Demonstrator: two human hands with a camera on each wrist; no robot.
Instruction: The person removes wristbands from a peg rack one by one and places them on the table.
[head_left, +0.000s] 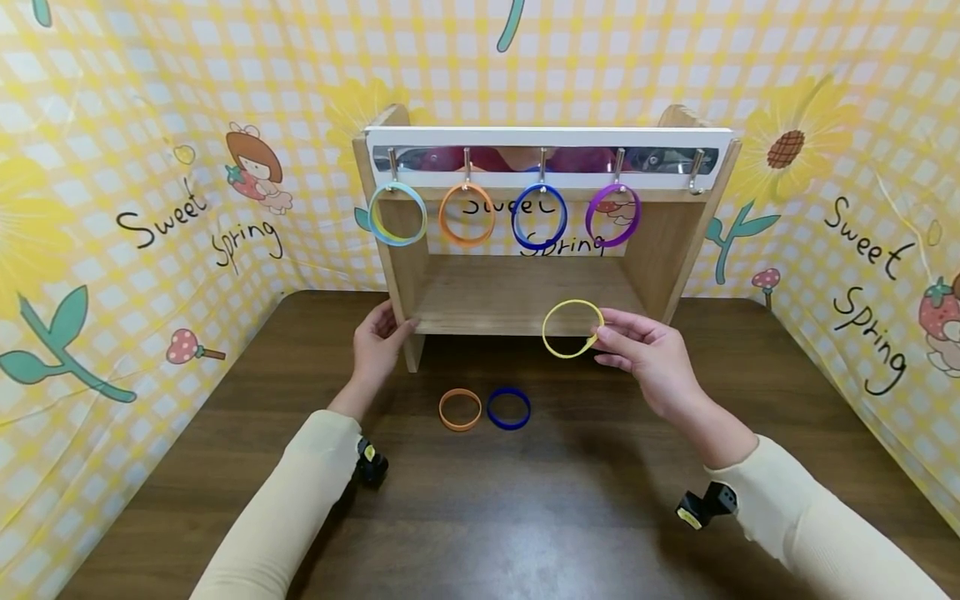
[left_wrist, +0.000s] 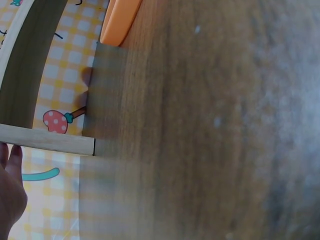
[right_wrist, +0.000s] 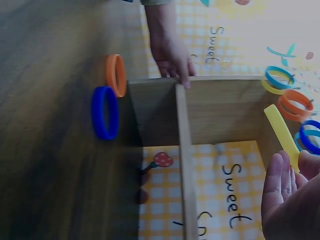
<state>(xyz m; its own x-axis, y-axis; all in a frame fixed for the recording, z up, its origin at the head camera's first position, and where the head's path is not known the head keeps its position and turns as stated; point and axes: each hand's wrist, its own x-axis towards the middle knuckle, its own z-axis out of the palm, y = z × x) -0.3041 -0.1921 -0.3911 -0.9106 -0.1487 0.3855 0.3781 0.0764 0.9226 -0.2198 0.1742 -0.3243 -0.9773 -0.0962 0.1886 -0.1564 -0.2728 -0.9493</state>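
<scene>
My right hand [head_left: 656,358] pinches a thin yellow wristband [head_left: 567,357] between thumb and fingers, in front of the rack's shelf. In the right wrist view the yellow band [right_wrist: 280,131] appears nearly edge-on. My left hand [head_left: 375,342] grips the left side of a wooden rack [head_left: 517,292] near its shelf corner, thumb in front. Light blue and yellow bands [head_left: 397,242], an orange band [head_left: 467,243], a blue band [head_left: 540,247] and a purple band [head_left: 637,218] hang from metal hooks along the rack's top. Another metal hook [head_left: 696,171] is at the right end.
On the brown table [head_left: 450,517] lie an orange wristband [head_left: 460,428] and a dark blue wristband [head_left: 509,427], side by side before the rack. A yellow checked cloth [head_left: 150,100] with printed drawings surrounds the table's back and sides.
</scene>
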